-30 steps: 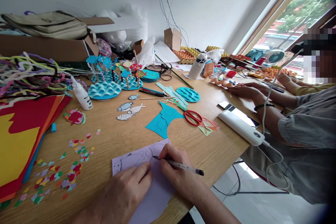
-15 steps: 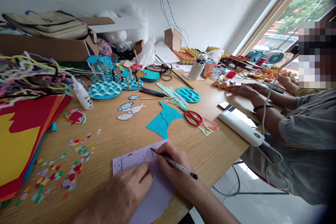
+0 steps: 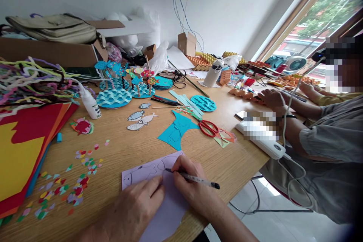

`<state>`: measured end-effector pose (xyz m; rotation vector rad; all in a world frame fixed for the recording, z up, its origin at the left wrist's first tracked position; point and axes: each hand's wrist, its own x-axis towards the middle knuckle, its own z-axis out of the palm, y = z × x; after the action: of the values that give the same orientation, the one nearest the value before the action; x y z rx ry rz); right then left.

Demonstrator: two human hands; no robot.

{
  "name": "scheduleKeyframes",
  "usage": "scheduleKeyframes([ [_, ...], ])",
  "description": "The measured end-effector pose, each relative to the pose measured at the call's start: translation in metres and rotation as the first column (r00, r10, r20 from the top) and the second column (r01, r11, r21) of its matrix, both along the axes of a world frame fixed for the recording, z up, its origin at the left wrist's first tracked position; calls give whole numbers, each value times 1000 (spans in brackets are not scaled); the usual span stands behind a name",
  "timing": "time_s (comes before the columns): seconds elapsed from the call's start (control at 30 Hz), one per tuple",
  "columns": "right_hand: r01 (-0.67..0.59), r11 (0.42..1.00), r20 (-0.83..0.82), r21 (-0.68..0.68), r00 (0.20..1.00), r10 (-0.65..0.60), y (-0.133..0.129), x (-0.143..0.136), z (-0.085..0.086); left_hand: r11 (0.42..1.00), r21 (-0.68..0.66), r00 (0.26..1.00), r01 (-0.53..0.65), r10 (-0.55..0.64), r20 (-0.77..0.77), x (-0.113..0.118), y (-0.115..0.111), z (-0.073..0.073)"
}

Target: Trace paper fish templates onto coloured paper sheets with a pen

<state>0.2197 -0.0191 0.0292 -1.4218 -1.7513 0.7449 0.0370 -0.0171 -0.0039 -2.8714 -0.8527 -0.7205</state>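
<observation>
A sheet of purple paper (image 3: 170, 206) lies near the table's front edge, with a fish outline drawn along its top and a second outline beside it. My left hand (image 3: 136, 200) rests on the paper's left part, fingers laid flat and holding it down. Between the thumb and fingers of my right hand (image 3: 193, 187) is a black-capped gel pen (image 3: 198, 180), its tip touching the second outline. Just beyond the sheet are blue paper pieces (image 3: 177, 128) with drawn fish and red-handled scissors (image 3: 209, 128). Several cut-out paper fish (image 3: 138, 121) lie to the left.
Confetti-like scraps (image 3: 76, 181), coloured sheets (image 3: 25, 151) and a glue bottle (image 3: 90, 103) occupy the left. Blue wavy bases (image 3: 114, 97) with fish on stems stand behind. At right, a co-worker's arm (image 3: 295, 121) reaches over the table beside a white power strip (image 3: 261, 140).
My right hand has shifted slightly right and the pen tip moved down and right, lengthening the second outline's curve. My left hand has stayed put. The co-worker's hand has lifted and shifted.
</observation>
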Motion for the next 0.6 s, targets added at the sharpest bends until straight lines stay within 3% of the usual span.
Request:
scheduleKeyframes([
  [0.23, 8, 1000, -38, -14, 999, -9, 4, -2, -4, 1000, -15, 1000, 5, -6, -23, -1, 0, 6],
  [0.6, 4, 1000, 19, 21, 1000, -5, 0, -2, -4, 999, -34, 1000, -6, 5, -16, -1, 0, -1],
])
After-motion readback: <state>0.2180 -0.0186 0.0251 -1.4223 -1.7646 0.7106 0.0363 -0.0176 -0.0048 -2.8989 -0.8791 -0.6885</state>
